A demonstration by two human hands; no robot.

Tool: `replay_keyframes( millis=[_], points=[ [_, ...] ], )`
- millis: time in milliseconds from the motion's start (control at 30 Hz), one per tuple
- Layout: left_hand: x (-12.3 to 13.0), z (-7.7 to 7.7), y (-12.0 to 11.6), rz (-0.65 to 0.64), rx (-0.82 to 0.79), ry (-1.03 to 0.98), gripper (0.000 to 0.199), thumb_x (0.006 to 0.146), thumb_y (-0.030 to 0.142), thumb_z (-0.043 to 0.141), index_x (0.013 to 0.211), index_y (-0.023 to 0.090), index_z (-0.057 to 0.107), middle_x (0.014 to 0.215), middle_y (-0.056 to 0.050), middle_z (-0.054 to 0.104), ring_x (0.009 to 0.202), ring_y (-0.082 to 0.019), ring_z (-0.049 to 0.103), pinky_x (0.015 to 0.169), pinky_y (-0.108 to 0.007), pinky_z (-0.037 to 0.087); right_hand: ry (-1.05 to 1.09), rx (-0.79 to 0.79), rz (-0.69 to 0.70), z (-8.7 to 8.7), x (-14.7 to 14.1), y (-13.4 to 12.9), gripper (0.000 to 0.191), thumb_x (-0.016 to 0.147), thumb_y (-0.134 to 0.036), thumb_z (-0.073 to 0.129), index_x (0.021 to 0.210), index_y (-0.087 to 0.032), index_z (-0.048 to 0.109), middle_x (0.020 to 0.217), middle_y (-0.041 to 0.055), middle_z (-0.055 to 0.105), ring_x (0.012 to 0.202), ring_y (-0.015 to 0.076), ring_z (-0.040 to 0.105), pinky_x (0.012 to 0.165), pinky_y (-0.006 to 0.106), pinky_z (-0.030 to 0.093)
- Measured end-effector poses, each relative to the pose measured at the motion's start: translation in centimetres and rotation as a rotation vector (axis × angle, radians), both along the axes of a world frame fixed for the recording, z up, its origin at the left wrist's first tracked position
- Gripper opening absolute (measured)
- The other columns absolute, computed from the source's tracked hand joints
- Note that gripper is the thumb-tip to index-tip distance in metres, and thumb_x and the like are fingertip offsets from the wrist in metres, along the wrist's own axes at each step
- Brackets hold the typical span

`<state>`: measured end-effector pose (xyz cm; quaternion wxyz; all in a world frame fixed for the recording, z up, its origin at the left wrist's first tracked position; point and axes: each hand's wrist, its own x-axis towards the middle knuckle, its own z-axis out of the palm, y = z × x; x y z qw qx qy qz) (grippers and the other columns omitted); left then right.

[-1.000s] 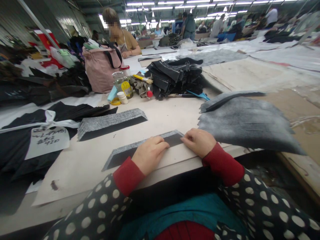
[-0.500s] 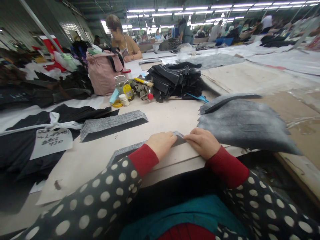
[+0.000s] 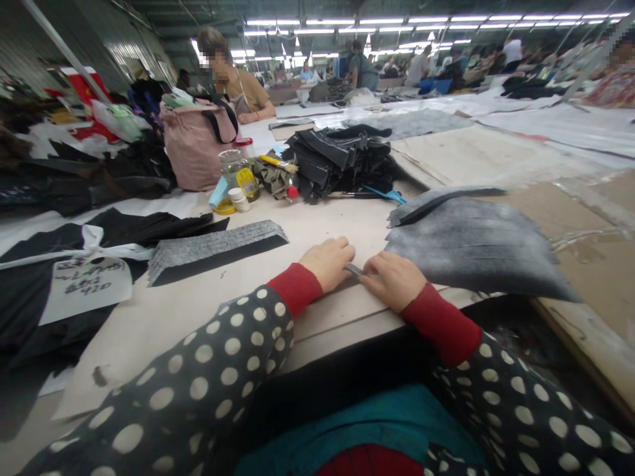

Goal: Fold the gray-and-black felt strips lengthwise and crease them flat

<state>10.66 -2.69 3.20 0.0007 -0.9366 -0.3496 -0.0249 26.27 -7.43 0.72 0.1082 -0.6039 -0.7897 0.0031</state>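
Between my two hands runs a narrow grey-and-black fabric strip point(image 3: 354, 269), lying low over the pale board. My left hand point(image 3: 329, 263) has its fingers closed over the strip's left part and hides most of it. The right end is pinched between the thumb and fingers of my right hand point(image 3: 393, 279). To the right lies a fanned stack of grey fabric pieces point(image 3: 471, 241). A row of overlapping pieces with a grey top and black edge point(image 3: 221, 250) rests to the left.
A black fabric bundle point(image 3: 30, 291) with a handwritten tag point(image 3: 85, 287) lies at left. Farther back stand a pink bag point(image 3: 196, 145), a glass jar point(image 3: 231, 162), a small white bottle point(image 3: 239, 199), a yellow brush point(image 3: 278, 163) and a dark fabric pile point(image 3: 337, 162). A co-worker point(image 3: 243, 89) sits behind.
My left hand has slid forward and right along the strip, closer to my right hand, and its forearm now covers the strip's left part. Less of the strip shows. The view has shifted slightly.
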Motion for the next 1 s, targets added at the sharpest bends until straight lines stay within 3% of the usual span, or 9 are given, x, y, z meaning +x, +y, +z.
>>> replay_keyframes(
  millis=[167, 300, 567, 667, 1000],
  points=[
    [0.6, 0.3, 2.5, -0.127, -0.235, 0.072, 0.022, 0.070, 0.026, 0.054, 0.090, 0.018, 0.058, 0.090, -0.003, 0.056, 0.085, -0.015, 0.051, 0.076, -0.023, 0.040, 0.029, -0.066, -0.025, 0.1, -0.1, 0.4, 0.017, 0.073, -0.035, 0.051, 0.071, -0.019, 0.058, 0.076, 0.0031, 0.057, 0.074, 0.0151, 0.052, 0.064, 0.025, 0.033],
    [1.1, 0.3, 4.1, -0.121, -0.332, 0.109, 0.021, 0.069, 0.024, 0.053, 0.088, 0.019, 0.060, 0.083, -0.001, 0.058, 0.075, -0.013, 0.052, 0.067, -0.021, 0.040, 0.080, -0.073, -0.052, 0.2, -0.1, 0.3, 0.017, 0.073, -0.033, 0.051, 0.078, -0.018, 0.058, 0.076, 0.0028, 0.058, 0.071, 0.0146, 0.053, 0.061, 0.025, 0.033],
    [1.1, -0.4, 4.6, -0.133, -0.372, 0.048, 0.017, 0.065, 0.018, 0.053, 0.081, 0.016, 0.059, 0.079, 0.000, 0.057, 0.072, -0.012, 0.051, 0.063, -0.020, 0.038, 0.193, -0.062, -0.017, -0.3, 0.1, 0.5, 0.012, 0.070, -0.029, 0.054, 0.072, -0.018, 0.057, 0.076, 0.0025, 0.057, 0.071, 0.0138, 0.052, 0.063, 0.024, 0.035],
    [0.8, -0.5, 4.6, -0.123, -0.423, 0.006, 0.022, 0.066, 0.018, 0.052, 0.088, 0.017, 0.056, 0.076, 0.003, 0.057, 0.068, -0.010, 0.049, 0.060, -0.019, 0.037, 0.262, -0.094, -0.046, -0.4, 0.1, 0.6, 0.015, 0.070, -0.028, 0.055, 0.081, -0.018, 0.056, 0.073, 0.0009, 0.058, 0.068, 0.0129, 0.052, 0.060, 0.023, 0.034],
    [-0.9, -2.0, 5.2, -0.295, -0.482, -0.230, 0.015, 0.072, 0.016, 0.052, 0.085, 0.014, 0.060, 0.080, -0.001, 0.053, 0.074, -0.009, 0.048, 0.069, -0.019, 0.039, 0.349, -0.096, 0.033, -0.8, -0.2, 0.5, 0.009, 0.070, -0.018, 0.051, 0.076, -0.016, 0.057, 0.069, 0.0012, 0.054, 0.064, 0.0116, 0.047, 0.059, 0.023, 0.035]
  ],
)
